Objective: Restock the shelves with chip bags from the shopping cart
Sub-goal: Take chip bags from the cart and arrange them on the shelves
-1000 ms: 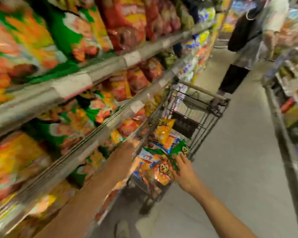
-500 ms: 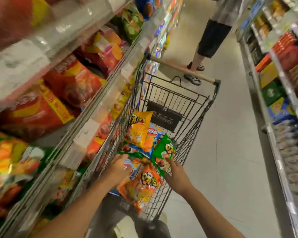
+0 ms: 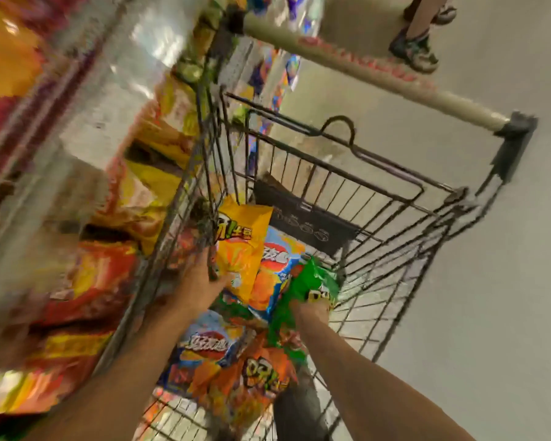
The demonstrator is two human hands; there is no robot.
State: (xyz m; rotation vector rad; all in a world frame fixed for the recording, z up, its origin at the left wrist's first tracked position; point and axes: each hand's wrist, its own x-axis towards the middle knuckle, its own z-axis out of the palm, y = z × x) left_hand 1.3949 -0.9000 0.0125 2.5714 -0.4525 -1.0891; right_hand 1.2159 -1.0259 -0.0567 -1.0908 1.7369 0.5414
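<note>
Orange chip bag (image 3: 255,374) lay nearest in the wire cart (image 3: 395,198) | left hand (image 3: 201,281) gripped yellow bag (image 3: 242,249) at cart's left wall | right hand (image 3: 312,308) clutched green bag (image 3: 306,281) | blue bag (image 3: 277,265) between | shelves (image 3: 86,148) left, blurred | cart handle (image 3: 363,71) far.

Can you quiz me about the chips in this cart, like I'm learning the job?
1. True or false: the right hand grips the green bag.
2. Which bag does the left hand touch: A yellow, B blue, C orange?
3. Fill in: the bags lie in the shopping ____.

Key: 1 true. 2 A, the yellow bag. 3 cart.
</note>
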